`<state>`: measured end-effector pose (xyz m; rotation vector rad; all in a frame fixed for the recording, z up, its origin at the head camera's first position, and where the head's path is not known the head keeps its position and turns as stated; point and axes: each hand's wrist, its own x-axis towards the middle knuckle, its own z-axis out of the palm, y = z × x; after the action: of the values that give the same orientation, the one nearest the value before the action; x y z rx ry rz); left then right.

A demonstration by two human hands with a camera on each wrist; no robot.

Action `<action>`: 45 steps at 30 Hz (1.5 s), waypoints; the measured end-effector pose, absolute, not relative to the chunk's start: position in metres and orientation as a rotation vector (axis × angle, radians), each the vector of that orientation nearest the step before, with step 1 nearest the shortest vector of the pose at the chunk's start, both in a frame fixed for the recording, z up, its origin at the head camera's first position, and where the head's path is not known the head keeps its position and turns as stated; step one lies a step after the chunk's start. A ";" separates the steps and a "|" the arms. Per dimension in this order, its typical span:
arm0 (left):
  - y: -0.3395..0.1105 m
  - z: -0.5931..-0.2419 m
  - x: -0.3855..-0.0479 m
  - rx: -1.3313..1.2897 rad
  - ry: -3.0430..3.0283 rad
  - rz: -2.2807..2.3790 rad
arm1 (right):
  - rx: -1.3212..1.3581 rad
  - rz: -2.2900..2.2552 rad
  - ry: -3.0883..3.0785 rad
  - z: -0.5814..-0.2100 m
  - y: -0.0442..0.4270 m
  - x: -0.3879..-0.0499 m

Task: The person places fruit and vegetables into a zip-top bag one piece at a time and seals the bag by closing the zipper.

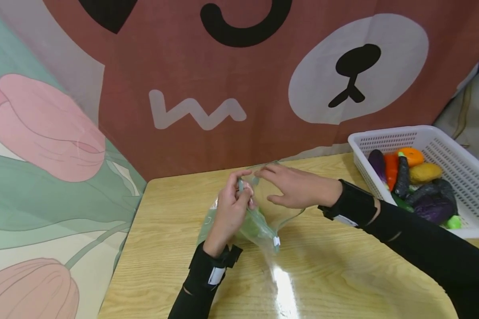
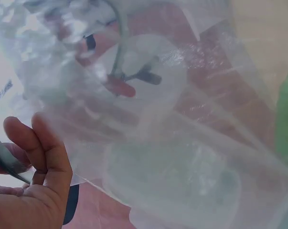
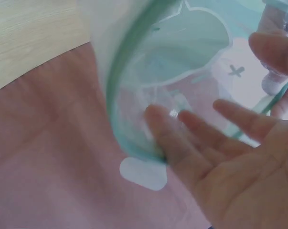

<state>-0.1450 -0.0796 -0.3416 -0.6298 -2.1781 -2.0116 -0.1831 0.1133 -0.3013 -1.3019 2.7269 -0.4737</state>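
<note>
A clear zip bag [image 1: 259, 228] with a green-edged mouth and a white slider [image 1: 276, 241] hangs over the table, its mouth spread wide. My left hand [image 1: 230, 210] pinches one edge of the mouth between curled fingers and thumb; in the left wrist view the sheer plastic [image 2: 182, 162] fills most of the picture. At the opposite side of the mouth is my right hand [image 1: 297, 188], its fingers extended. The right wrist view has the fingers of that hand [image 3: 239, 167] reaching into the opening, beside the green rim [image 3: 112, 90]. A green print shows on the bag.
A white perforated basket [image 1: 363, 157] at the right holds several vegetables, among them an eggplant [image 1: 377, 164], a yellow potato-like piece [image 1: 425, 173] and an orange one [image 1: 412, 156]. Behind the wooden table [image 1: 163, 266] hangs a printed cloth [image 1: 183, 150].
</note>
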 end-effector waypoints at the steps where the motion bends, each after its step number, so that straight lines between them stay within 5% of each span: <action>1: -0.080 -0.341 -0.145 -0.627 -2.174 -2.013 | -1.313 -0.483 2.727 -0.301 0.114 -0.183; 15: -0.086 -0.345 -0.148 -0.572 -2.150 -2.032 | -1.377 -0.778 2.964 -0.287 0.155 -0.178; 31: -0.098 -0.351 -0.148 -0.516 -2.150 -1.996 | -0.323 -0.650 3.281 -0.292 0.305 -0.228; 45: -0.100 -0.352 -0.147 -0.501 -2.149 -2.011 | -0.110 -0.512 3.053 -0.348 0.376 -0.249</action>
<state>-0.1470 -0.0996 -0.3520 -0.5007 -2.1489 -2.0107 -0.2485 0.3756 -0.3477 -0.1097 3.0529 -0.5116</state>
